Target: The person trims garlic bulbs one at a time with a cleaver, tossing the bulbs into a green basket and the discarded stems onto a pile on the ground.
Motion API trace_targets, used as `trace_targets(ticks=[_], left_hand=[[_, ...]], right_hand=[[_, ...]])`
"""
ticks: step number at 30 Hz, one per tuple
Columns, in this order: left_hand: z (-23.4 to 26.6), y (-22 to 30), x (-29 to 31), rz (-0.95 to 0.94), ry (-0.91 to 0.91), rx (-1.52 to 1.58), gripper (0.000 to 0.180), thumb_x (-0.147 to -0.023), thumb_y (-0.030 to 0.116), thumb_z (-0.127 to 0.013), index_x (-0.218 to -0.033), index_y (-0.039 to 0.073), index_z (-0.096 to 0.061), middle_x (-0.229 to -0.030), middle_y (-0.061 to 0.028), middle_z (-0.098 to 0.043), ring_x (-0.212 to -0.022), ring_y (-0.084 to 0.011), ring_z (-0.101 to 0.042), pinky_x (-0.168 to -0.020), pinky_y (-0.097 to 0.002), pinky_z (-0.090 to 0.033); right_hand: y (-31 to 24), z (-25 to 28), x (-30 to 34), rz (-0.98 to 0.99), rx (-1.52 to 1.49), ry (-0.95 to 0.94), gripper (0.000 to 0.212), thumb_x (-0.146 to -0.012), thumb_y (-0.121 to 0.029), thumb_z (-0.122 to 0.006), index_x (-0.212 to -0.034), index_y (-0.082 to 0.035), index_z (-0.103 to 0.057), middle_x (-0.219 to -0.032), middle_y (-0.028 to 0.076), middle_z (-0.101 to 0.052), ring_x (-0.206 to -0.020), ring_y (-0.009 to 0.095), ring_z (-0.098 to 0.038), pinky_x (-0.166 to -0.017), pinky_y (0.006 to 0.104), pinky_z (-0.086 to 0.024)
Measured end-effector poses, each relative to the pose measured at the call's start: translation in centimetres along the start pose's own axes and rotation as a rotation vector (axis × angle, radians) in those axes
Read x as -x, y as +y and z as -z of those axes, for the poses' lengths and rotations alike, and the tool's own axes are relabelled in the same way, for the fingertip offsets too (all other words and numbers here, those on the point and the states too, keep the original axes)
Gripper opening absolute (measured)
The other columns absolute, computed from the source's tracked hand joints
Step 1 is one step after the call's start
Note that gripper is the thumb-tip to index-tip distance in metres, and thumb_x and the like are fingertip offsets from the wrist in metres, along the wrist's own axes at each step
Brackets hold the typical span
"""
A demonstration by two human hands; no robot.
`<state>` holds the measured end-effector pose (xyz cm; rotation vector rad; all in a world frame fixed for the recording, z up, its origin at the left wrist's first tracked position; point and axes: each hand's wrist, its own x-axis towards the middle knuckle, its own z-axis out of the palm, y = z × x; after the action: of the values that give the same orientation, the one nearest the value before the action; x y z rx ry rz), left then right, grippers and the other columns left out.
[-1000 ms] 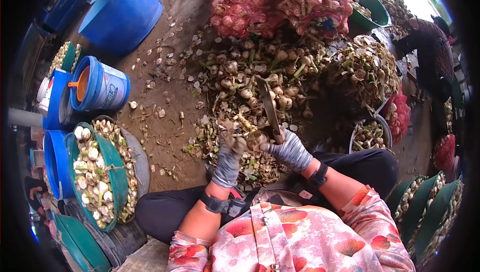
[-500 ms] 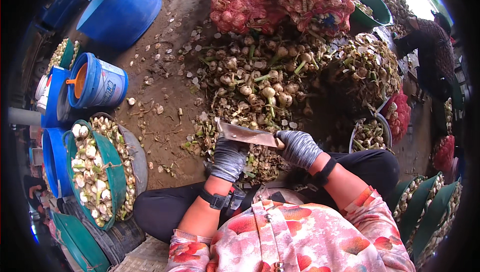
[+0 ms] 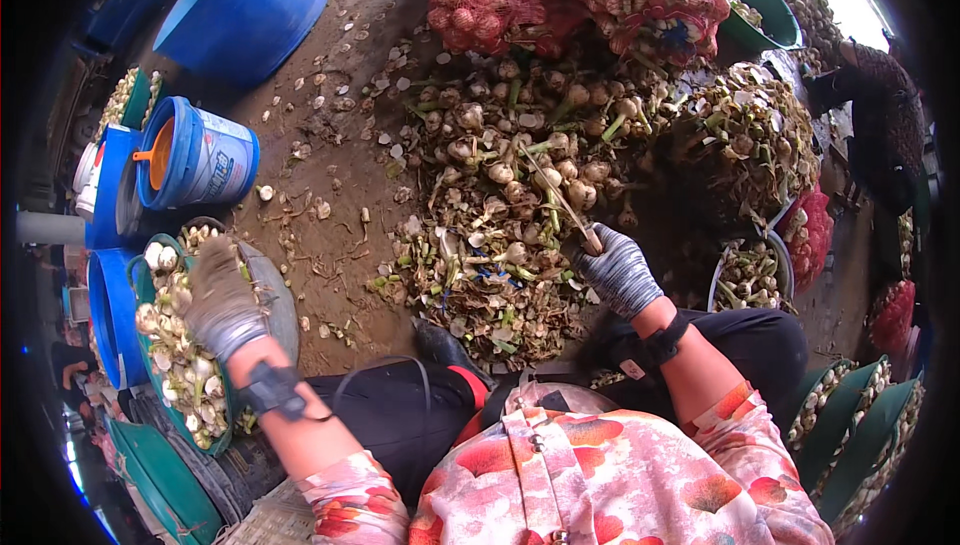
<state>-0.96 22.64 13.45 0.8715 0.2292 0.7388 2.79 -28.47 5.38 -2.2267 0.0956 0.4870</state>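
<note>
My gloved right hand (image 3: 618, 270) grips the wooden handle of a knife (image 3: 562, 197), its blade angled up and away over the garlic pile. My gloved left hand (image 3: 222, 295) is over the green basket (image 3: 140, 275) of trimmed garlic bulbs (image 3: 185, 385) on my left. It is smeared by motion, so its fingers and anything in them are unclear. In front of me lies a heap of untrimmed garlic (image 3: 540, 170) with stems. Nearer my legs is a mound of cut stems and dry skins (image 3: 500, 295).
Blue tubs (image 3: 240, 20) and a blue bucket (image 3: 222, 165) stand at the left. Red net sacks of garlic (image 3: 490, 0) rest at the far side. A bowl of garlic (image 3: 748, 275) sits by my right knee, with green baskets (image 3: 850, 425) behind it. Another person (image 3: 885, 95) is at far right.
My left hand has moved from beside the knife, left to the green basket. My right hand has shifted slightly right, and the knife now points away from me instead of across to the left.
</note>
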Motion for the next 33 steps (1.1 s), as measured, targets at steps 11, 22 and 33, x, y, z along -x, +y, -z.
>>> trace_targets(ticks=[11, 22, 33], left_hand=[[-5.9, -36.0, 21.6, 0.876, -0.972, -1.919, 0.084, -0.083, 0.031, -0.072, -0.15, 0.008, -0.025, -0.147, -0.0224, -0.04, -0.131, -0.0339, -0.048, -0.104, -0.0412, -0.044], [-2.6, -31.5, 19.4, 0.726, -0.894, -1.02, 0.054, -0.086, 0.023, -0.071, -0.133, 0.007, -0.05, -0.122, -0.015, -0.061, -0.112, -0.0236, -0.058, -0.098, -0.0344, -0.047], [-0.8, -22.6, 21.2, 0.181, -1.249, -1.284, 0.05, -0.098, 0.038, -0.048, -0.141, 0.013, -0.045, -0.141, -0.0104, -0.049, -0.129, -0.0266, -0.047, -0.109, -0.0415, -0.036]], right_hand=[[-0.1, 0.8, 0.1, 0.018, -0.034, 0.041, 0.024, -0.083, -0.021, -0.07, -0.093, -0.002, -0.058, -0.072, 0.016, -0.059, -0.061, 0.029, -0.051, -0.064, 0.0382, -0.048], [-0.7, -0.4, 0.9, 0.131, 0.287, -0.152, 0.035, -0.083, -0.042, -0.07, -0.097, -0.01, -0.064, -0.08, 0.019, -0.067, -0.079, 0.04, -0.065, -0.069, 0.0466, -0.052], [-3.2, -1.0, 4.3, 0.443, 0.44, -0.205, 0.016, -0.078, -0.021, -0.066, -0.089, -0.01, -0.062, -0.072, 0.015, -0.065, -0.069, 0.037, -0.065, -0.06, 0.0467, -0.051]])
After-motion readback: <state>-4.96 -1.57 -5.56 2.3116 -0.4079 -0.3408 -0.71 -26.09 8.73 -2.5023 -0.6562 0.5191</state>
